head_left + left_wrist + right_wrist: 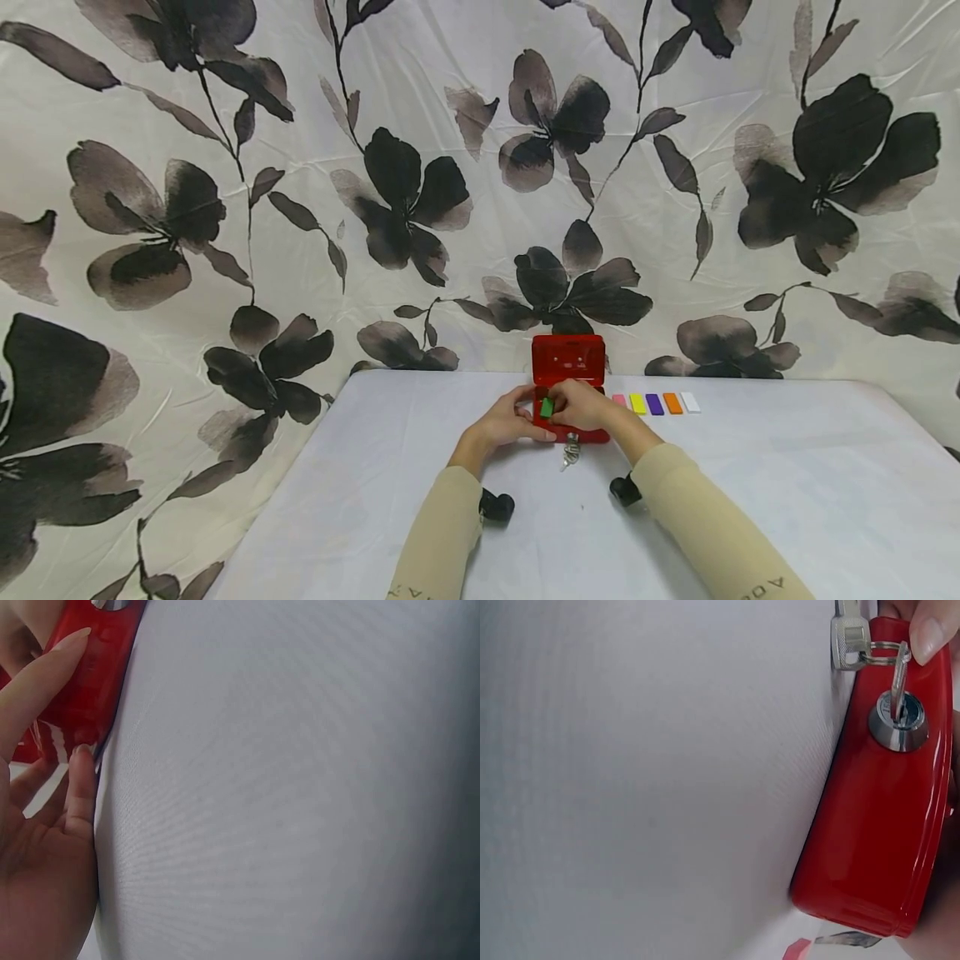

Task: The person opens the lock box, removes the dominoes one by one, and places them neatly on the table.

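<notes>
A red cash box (567,354) stands on the table with its lid raised at the back. My left hand (504,421) grips the box's left side, its thumb along the front edge and its fingers against the side wall in the left wrist view. Over the open box, my right hand (587,406) pinches a small green block (547,407); most of the box's inside is hidden behind the hands. A key sits in the round lock (898,735) on the box's front, and a second key (850,641) hangs from its ring.
Right of the box, a row of small flat pieces lies on the white-covered table (750,492): pink (618,400), yellow (637,404), purple (655,405), orange (672,404) and white (690,403). A flower-patterned cloth (420,75) hangs behind the table.
</notes>
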